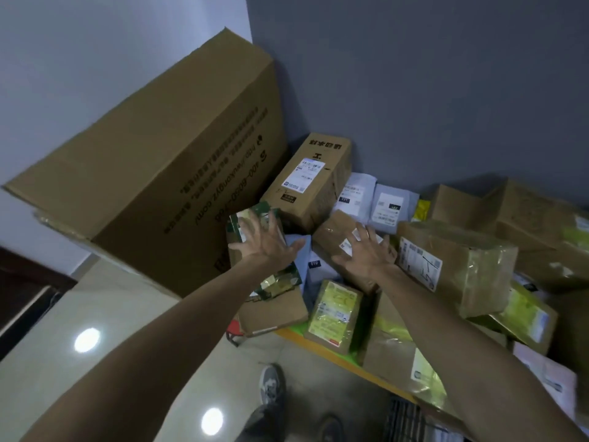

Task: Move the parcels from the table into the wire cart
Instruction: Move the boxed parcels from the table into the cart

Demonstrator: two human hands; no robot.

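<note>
**Q:** Where are the parcels, and what are the hands doing?

**A:** The parcels are heaped on a table (318, 350) to the right of a big cardboard box (153, 161) that leans into the wall corner. The left hand (264, 242) has its fingers spread wide and grips nothing. It lies over a green-printed parcel (236, 230) right against the big box's front face. The right hand (363, 255) is also splayed, not closed, over a brown taped parcel (331, 231) a little further right of the big box. I cannot tell whether either palm is pressing down.

**Q:** What could go wrong?

**A:** Most likely a slide. An upright labelled box (306, 186) leans against the big box just behind both hands, propped on the pile. Pulling either parcel out could tip it forward. A flat carton (274, 314) overhangs the table's orange edge, and a small yellow-taped box (334, 311) sits close to that edge. A nudge could send them to the floor. Glossy tape may also slip under open fingers.

**Q:** Is there room to move?

**A:** It is tight behind and to the right, with walls and a large taped box (462, 263). Open tiled floor (127, 314) lies in front of the big box, toward the person's shoe (271, 384). A dark grid (404, 416) at the bottom of the view, well away from the big box, may be the wire cart. I cannot be sure.
</note>
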